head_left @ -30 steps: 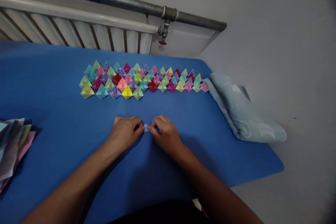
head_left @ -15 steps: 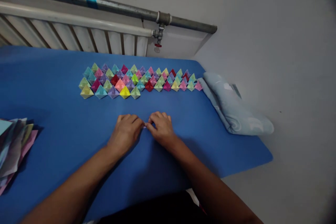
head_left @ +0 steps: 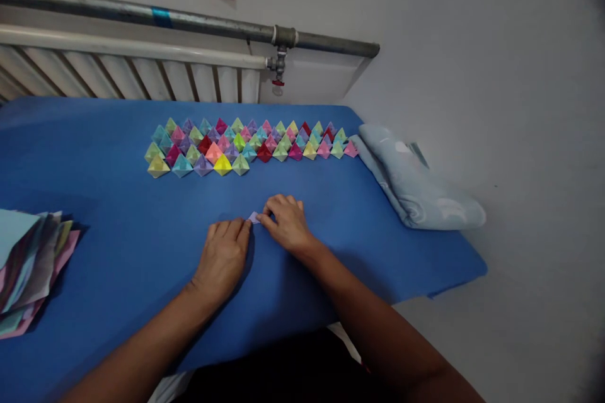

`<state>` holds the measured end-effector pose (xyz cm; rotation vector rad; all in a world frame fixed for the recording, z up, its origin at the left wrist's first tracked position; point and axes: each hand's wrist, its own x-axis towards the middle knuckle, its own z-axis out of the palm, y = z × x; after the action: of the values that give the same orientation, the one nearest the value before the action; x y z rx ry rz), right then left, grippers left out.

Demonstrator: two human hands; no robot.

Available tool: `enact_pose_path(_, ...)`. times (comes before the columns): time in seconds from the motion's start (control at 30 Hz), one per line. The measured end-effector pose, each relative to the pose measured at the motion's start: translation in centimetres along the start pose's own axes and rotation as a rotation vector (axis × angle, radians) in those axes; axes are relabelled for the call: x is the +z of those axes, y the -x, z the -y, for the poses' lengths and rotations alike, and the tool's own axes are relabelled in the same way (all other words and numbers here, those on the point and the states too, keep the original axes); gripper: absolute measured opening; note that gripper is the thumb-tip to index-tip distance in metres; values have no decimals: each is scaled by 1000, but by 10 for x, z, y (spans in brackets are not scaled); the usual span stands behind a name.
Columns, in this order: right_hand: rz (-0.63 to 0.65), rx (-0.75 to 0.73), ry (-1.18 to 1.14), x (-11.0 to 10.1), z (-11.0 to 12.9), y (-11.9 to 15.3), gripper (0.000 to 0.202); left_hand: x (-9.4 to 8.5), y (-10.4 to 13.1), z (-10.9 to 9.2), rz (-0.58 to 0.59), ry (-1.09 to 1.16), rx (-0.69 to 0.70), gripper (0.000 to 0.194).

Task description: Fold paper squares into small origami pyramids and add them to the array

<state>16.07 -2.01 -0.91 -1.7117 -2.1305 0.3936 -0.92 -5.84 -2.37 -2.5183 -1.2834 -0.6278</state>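
A small pale purple folded paper (head_left: 254, 218) shows between my two hands, over the blue table (head_left: 118, 227). My left hand (head_left: 224, 253) has its fingers pressed together at the paper's left corner. On the right corner, my right hand (head_left: 286, 221) pinches with thumb and forefinger. The paper's lower part and the fingertips under it are partly hidden. Beyond my hands, several small folded paper shapes (head_left: 222, 165) in many colours stand in close rows.
A stack of coloured paper sheets (head_left: 35, 264) lies at the left. At the right edge sits a folded light-blue cloth (head_left: 416, 186). Behind the table are a white radiator (head_left: 155, 79), a metal pipe (head_left: 212, 25) and a valve (head_left: 280, 66).
More of the purple paper now shows between my hands. My left hand has shifted slightly down from it, and the whole view has moved a little.
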Motion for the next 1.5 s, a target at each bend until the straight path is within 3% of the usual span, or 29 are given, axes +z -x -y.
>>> enact_pose_path(0.57,-13,-5,-25,1,-2,2,23,-7,-6,-4,191,-26,-60,35)
enact_pose_path(0.77,-10,14,-17,1,0,0,21,-4,-5,-15,102,-1,-116,37)
enact_pose_path(0.97,-11,38,-142,-2,-4,1,14,1,-8,-16,150,16,-65,36)
enact_pose_path(1.1,11,66,-238,-8,-5,1,6,-1,-11,-13,120,42,-65,35)
enact_pose_path(1.33,94,129,-148,-10,1,-4,4,-1,-12,-12,105,43,-61,34)
enact_pose_path(1.5,75,143,-163,-10,3,-2,5,0,-11,-11,100,52,-93,32)
